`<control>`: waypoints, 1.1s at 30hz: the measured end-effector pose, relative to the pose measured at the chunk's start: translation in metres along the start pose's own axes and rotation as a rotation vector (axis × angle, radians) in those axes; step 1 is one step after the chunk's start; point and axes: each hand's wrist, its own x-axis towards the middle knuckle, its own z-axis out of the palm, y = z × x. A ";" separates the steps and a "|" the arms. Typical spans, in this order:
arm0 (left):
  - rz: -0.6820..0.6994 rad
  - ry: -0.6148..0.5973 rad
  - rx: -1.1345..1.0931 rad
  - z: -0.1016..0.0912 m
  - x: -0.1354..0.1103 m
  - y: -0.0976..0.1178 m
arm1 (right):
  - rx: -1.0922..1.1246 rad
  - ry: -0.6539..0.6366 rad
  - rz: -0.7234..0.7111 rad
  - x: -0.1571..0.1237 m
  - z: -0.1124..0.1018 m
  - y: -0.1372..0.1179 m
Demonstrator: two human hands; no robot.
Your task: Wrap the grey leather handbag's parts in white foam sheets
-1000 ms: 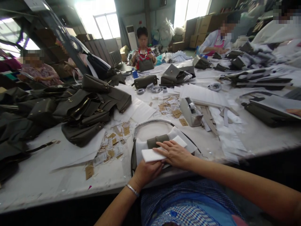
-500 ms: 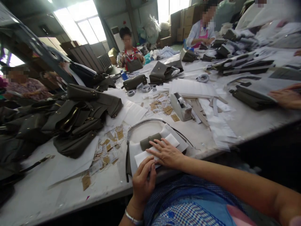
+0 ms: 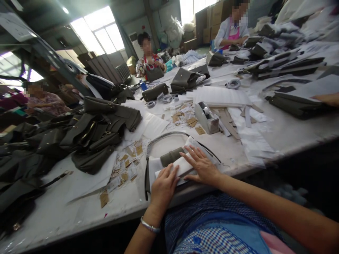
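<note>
Hands (image 3: pixel 164 184) now both atop foam (image 3: pixel 183 166)

Lit mainly from the far side by windows (image 3: pixel 108 40), blown out to white with hazy glare bleeding outward. Dim elsewhere indoors, apart from one small bright light (image 3: pixel 65 10) overhead. Pale and fairly bright on the surface (image 3: pixel 291 130), near black underneath its front edge. Short on detail in the dark bags (image 3: pixel 92 130) at left. Acceptably clear at left hand (image 3: pixel 164 185) and right hand (image 3: pixel 202 164), softer toward the background. Stretched and leaning near the edges, wide-angle style. Pixelated over co-workers' faces (image 3: pixel 146 47).
</note>
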 end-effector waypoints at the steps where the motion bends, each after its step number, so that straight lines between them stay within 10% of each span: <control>1: 0.039 0.017 0.027 0.000 0.001 -0.002 | -0.004 -0.005 -0.002 -0.002 0.001 0.001; 13: 0.326 0.106 0.099 -0.002 -0.011 -0.019 | -0.043 -0.005 -0.139 -0.010 0.006 -0.002; 26: 0.118 0.094 0.096 0.038 -0.014 0.017 | 0.060 -0.008 -0.133 -0.011 0.005 -0.002; 30: 0.112 0.087 0.063 0.043 -0.016 0.015 | 0.191 0.077 -0.195 -0.054 -0.003 0.012; 33: 0.071 0.080 0.024 0.041 -0.015 0.018 | 0.278 0.232 0.168 -0.127 -0.008 0.042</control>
